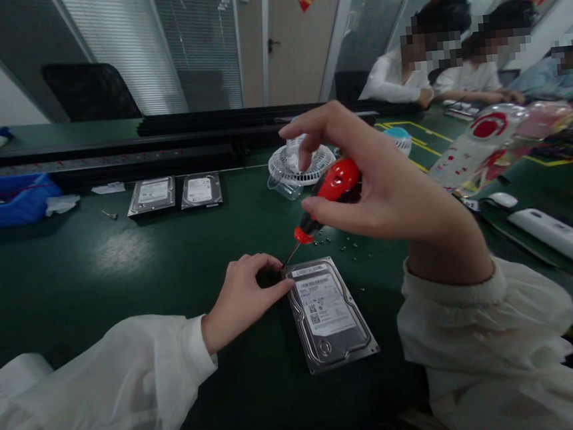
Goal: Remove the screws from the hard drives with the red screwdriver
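Observation:
A silver hard drive [332, 321] with a white label lies flat on the green table in front of me. My left hand [243, 292] holds its far left corner, the thumb on the near side and the fingers at the edge. A red and black screwdriver [338, 180] slants down to that same corner, its tip beside my left fingertips. My right hand [388, 179] grips the handle between thumb and curled fingers, with the upper fingers raised off it. Whether the tip sits in a screw is too small to tell. Several small screws [328, 241] lie scattered beyond the drive.
Two more hard drives, a left one [152, 195] and a right one [201, 190], lie farther back. A blue bin [9, 206] stands at far left. A white fan [275, 166] is behind my right hand; a white power strip [559, 238] lies right. Several people sit at back right.

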`<state>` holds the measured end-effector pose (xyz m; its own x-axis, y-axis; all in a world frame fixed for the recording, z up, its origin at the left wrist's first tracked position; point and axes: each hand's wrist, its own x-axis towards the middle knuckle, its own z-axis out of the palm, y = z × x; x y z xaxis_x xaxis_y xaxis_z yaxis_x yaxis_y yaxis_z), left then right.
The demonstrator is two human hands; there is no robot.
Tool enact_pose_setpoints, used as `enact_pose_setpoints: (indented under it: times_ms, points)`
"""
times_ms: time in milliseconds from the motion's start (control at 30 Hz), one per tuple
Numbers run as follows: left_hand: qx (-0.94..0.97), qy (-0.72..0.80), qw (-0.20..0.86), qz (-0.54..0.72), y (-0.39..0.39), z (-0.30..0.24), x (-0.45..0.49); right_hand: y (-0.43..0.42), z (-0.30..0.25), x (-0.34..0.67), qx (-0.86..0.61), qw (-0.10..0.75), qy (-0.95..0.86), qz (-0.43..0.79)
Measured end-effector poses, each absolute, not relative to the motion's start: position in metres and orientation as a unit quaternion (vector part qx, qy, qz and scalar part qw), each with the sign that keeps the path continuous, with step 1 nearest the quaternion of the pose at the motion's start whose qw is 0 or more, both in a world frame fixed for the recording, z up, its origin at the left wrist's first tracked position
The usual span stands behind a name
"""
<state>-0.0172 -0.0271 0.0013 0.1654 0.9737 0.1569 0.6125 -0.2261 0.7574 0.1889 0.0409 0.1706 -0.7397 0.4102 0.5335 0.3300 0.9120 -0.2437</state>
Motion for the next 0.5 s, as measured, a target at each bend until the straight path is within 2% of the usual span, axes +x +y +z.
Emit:
enact_pose_setpoints:
  times_ms: [200, 367, 500]
  points:
    - [0.714, 0.549, 0.275, 0.335, -0.0270, -0.0002, -0.0179, 0.0412, 0.1711, 0.1911, -0.191, 0.263, -0.942, 0.084]
    - [0.718, 0.557, 0.264, 0.324, -0.0277, 0.0019, -0.0175, 0.0429, 0.1660, 0.1862, -0.216, 0.291, -0.929, 0.070]
    - [0.717, 0.555, 0.268, 0.325, -0.0284, 0.0041, -0.0170, 0.0419, 0.1692, 0.1878, -0.181, 0.283, -0.939, 0.073]
